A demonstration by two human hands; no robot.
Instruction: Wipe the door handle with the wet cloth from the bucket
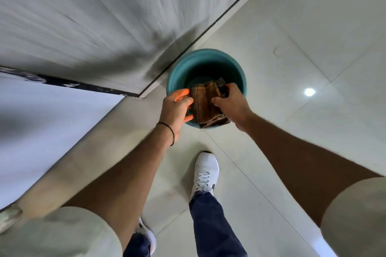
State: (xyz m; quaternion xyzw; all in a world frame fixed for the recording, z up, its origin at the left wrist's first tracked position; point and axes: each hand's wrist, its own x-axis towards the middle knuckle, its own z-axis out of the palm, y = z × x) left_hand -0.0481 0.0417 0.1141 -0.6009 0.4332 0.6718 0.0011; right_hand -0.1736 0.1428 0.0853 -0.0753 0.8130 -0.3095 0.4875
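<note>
both hands have a grip on the same thing: a brown folded cloth (205,103) held over the mouth of the bucket (177,73). the left hand (176,108) pinches the cloth's left edge, thumb on top and fingers curled beneath, while the right hand (231,102) closes around its right side, thumb pressed across the top and the other fingers wrapped out of sight behind the fabric. the cloth is stretched between them in loose folds (a darker checked pattern shows faintly on it), and its lower hem hangs just over the near rim of the bucket.

the bucket is teal, round and stands on the pale tiled floor (292,89). its inside is dark and shadowed below the cloth, so whether it holds water cannot be told.

a thin black band (170,133) circles the left wrist. both forearms are bare, with light short sleeves at the bottom corners of the view. below the bucket a white sneaker (205,171) and a dark blue trouser leg (211,225) stand on the tiles.

the bucket sits close against the foot of a grey streaked panel (83,16) that rises at the upper left; the door handle is not in view.
</note>
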